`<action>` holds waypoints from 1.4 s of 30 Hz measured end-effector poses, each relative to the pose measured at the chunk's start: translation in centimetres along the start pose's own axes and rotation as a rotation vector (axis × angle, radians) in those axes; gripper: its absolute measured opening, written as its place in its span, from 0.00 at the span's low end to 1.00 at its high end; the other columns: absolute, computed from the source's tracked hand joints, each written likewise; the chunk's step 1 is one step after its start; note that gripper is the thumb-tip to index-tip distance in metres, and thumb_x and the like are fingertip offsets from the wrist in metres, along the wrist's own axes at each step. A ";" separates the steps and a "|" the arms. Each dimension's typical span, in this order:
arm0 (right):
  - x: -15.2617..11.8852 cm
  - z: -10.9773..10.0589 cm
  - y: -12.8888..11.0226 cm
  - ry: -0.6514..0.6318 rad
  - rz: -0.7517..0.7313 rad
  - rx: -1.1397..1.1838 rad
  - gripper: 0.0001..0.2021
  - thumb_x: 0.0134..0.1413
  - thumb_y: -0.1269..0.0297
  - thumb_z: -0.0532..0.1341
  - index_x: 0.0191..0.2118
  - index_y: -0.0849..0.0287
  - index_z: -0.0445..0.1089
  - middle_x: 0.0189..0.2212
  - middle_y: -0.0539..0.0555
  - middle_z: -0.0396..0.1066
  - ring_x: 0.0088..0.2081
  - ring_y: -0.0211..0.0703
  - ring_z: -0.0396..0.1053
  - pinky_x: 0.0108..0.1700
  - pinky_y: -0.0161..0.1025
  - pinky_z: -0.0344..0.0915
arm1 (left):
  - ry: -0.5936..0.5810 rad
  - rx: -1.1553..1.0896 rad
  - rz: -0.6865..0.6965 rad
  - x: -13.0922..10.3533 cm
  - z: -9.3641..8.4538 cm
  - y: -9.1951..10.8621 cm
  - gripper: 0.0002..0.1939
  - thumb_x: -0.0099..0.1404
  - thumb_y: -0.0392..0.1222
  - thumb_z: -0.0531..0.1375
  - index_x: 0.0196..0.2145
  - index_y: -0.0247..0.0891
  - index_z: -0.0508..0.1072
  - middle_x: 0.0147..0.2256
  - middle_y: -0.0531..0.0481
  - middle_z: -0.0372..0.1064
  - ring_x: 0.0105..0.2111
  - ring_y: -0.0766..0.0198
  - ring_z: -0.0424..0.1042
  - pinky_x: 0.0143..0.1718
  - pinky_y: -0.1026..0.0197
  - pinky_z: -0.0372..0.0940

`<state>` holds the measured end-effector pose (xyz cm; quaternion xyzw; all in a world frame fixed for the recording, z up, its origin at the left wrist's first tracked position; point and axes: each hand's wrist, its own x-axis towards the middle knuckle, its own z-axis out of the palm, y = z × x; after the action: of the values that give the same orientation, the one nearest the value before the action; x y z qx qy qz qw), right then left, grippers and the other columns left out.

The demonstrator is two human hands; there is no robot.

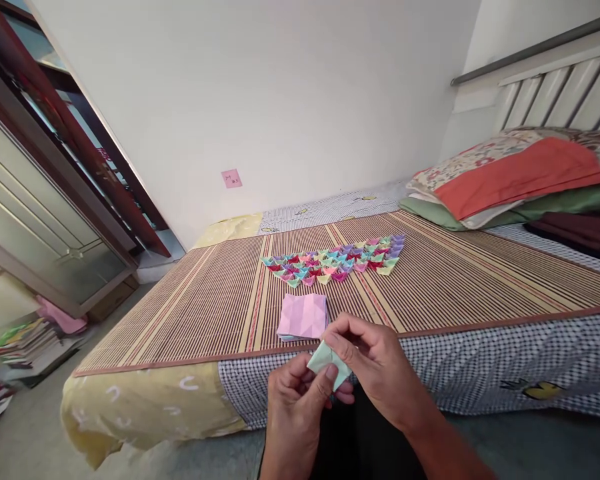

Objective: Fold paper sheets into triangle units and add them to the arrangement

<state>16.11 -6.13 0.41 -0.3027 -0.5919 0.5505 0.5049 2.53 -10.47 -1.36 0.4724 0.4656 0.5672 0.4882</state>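
A small folded piece of pale green paper [324, 358] is held between my two hands, just in front of the bed's near edge. My left hand [300, 400] grips it from below, the thumb pressed flat on its face. At its upper right corner, my right hand [363, 357] pinches the paper between thumb and fingers. Just beyond the hands lies a stack of creased square papers [304, 317], pink-lilac on top. Farther back, several rows of small folded paper pieces [335, 260] in many colours sit on the mat.
A striped bamboo mat [195, 300] covers the bed, over a checked and yellow sheet [160, 407]. Pillows [520, 177] and dark folded cloth [580, 233] lie at the right. A pink note [231, 178] is on the wall. Books [25, 347] are piled on the floor at left.
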 end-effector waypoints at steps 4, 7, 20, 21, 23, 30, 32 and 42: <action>-0.1 -0.3 -0.1 0.020 -0.007 -0.076 0.15 0.65 0.52 0.62 0.31 0.57 0.69 0.20 0.46 0.65 0.17 0.34 0.62 0.17 0.31 0.60 | -0.078 -0.015 -0.027 0.0 0.2 0.0 0.14 0.65 0.50 0.68 0.32 0.34 0.82 0.26 0.42 0.81 0.24 0.58 0.79 0.25 0.64 0.63; -0.1 -0.1 -0.1 -0.031 0.070 0.044 0.15 0.61 0.50 0.66 0.33 0.56 0.69 0.20 0.44 0.64 0.16 0.34 0.61 0.17 0.31 0.60 | -0.050 -0.002 -0.012 0.0 0.4 0.1 0.15 0.66 0.50 0.67 0.32 0.33 0.82 0.26 0.42 0.81 0.25 0.58 0.78 0.25 0.63 0.62; 0.4 -0.5 0.0 -0.025 0.027 -0.121 0.21 0.65 0.49 0.60 0.24 0.57 0.66 0.17 0.46 0.62 0.17 0.34 0.60 0.18 0.31 0.56 | -0.123 0.029 -0.066 -0.1 0.9 0.2 0.17 0.68 0.51 0.64 0.31 0.34 0.81 0.22 0.44 0.78 0.23 0.60 0.76 0.27 0.64 0.61; 0.5 -0.7 0.0 -0.029 0.014 -0.152 0.22 0.65 0.50 0.60 0.24 0.58 0.66 0.18 0.46 0.63 0.19 0.34 0.61 0.20 0.31 0.57 | -0.155 0.027 -0.079 0.0 0.8 0.3 0.18 0.69 0.52 0.63 0.31 0.34 0.81 0.23 0.44 0.77 0.24 0.59 0.76 0.27 0.63 0.62; 0.6 -0.9 -0.1 -0.061 0.023 -0.166 0.21 0.65 0.50 0.60 0.24 0.58 0.66 0.19 0.47 0.63 0.20 0.35 0.60 0.21 0.32 0.57 | -0.159 0.013 -0.074 0.2 0.8 0.4 0.18 0.68 0.53 0.64 0.31 0.34 0.81 0.25 0.45 0.77 0.26 0.60 0.74 0.29 0.63 0.62; 0.4 -1.7 0.0 -0.064 -0.032 -0.115 0.14 0.66 0.53 0.61 0.36 0.58 0.75 0.28 0.49 0.70 0.29 0.38 0.65 0.32 0.34 0.63 | 0.108 -0.035 0.029 0.5 0.3 0.2 0.16 0.64 0.48 0.69 0.24 0.36 0.76 0.23 0.55 0.66 0.26 0.68 0.60 0.32 0.67 0.58; -0.1 -1.9 0.3 -0.062 0.002 -0.079 0.14 0.65 0.53 0.62 0.36 0.59 0.75 0.28 0.49 0.71 0.30 0.39 0.67 0.33 0.35 0.65 | 0.135 -0.076 0.030 0.6 0.2 0.0 0.17 0.64 0.48 0.69 0.24 0.35 0.75 0.23 0.55 0.66 0.27 0.68 0.61 0.32 0.67 0.59; -0.9 -1.6 1.4 0.020 0.050 -0.091 0.16 0.63 0.53 0.64 0.27 0.58 0.69 0.22 0.46 0.61 0.25 0.36 0.59 0.27 0.35 0.57 | 0.333 -0.030 0.286 0.9 0.6 -1.0 0.09 0.59 0.41 0.73 0.33 0.40 0.77 0.29 0.55 0.75 0.30 0.68 0.73 0.34 0.69 0.68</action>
<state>17.58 -6.10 -1.40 -0.3454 -0.6037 0.5323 0.4826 3.18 -9.48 -2.18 0.4261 0.4596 0.7077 0.3261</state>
